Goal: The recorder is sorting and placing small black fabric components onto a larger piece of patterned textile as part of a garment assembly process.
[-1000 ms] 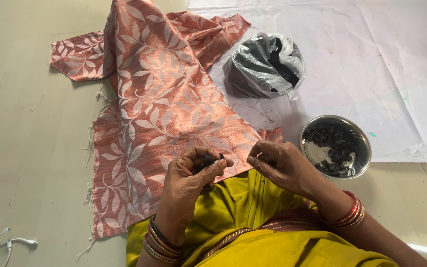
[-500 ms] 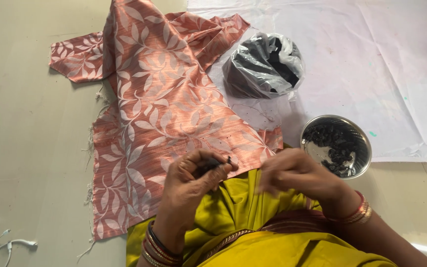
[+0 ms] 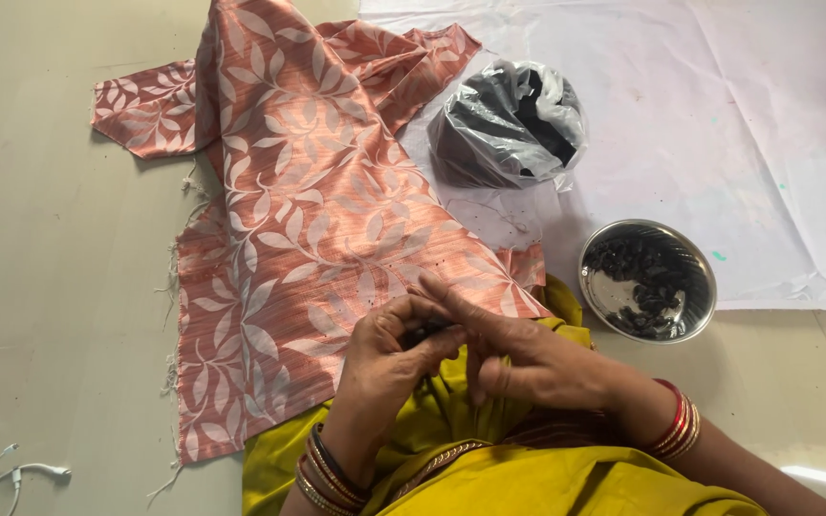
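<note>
Left hand [image 3: 389, 354] pinches dark lump [image 3: 423, 333]; right hand [image 3: 518, 358] loose, fingers extended over it. Best kept low over cloth [image 3: 289, 220]. Bowl [image 3: 647, 280] at 3 o'clock; bag [image 3: 509, 122] at 1 o'clock.

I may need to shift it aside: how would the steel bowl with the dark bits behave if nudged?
The steel bowl looks thin and shiny, so it would probably slide easily on the white sheet. It sits low and wide, so tipping seems unlikely. The dark bits lie loose inside and would likely shift or rattle.
</note>
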